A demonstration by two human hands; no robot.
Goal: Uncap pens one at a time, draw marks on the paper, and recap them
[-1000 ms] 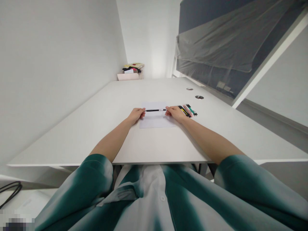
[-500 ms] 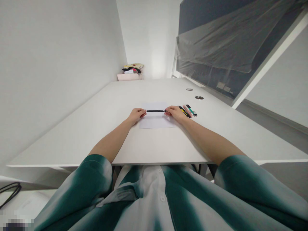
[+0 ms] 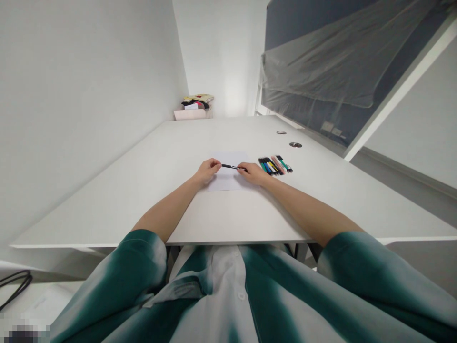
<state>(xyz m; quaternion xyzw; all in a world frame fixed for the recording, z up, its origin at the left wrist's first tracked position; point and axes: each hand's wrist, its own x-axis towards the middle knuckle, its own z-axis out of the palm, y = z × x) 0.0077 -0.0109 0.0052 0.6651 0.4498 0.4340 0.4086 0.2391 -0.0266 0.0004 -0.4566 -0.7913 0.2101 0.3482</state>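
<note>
A black pen point(image 3: 229, 166) is held between my two hands over a sheet of white paper point(image 3: 228, 185). The fingertips of my left hand point(image 3: 208, 170) pinch its left end. My right hand point(image 3: 253, 172) grips the other end, with the pen's tail showing past the fingers. The pen tilts slightly down toward the right. Just right of my right hand, several pens and markers point(image 3: 270, 166) lie side by side on the table, in black, blue, green and yellow.
The white table point(image 3: 135, 190) runs away from me between a wall and a plastic-covered dark panel point(image 3: 321, 71). Two round metal grommets, one of them nearer point(image 3: 295, 145), sit at the right. A pink box point(image 3: 190, 114) with folded items stands at the far left end.
My right hand has moved left along the pen, baring more of the pens beside it. My left hand has shifted slightly right. The pen has gone from level to slightly tilted.
</note>
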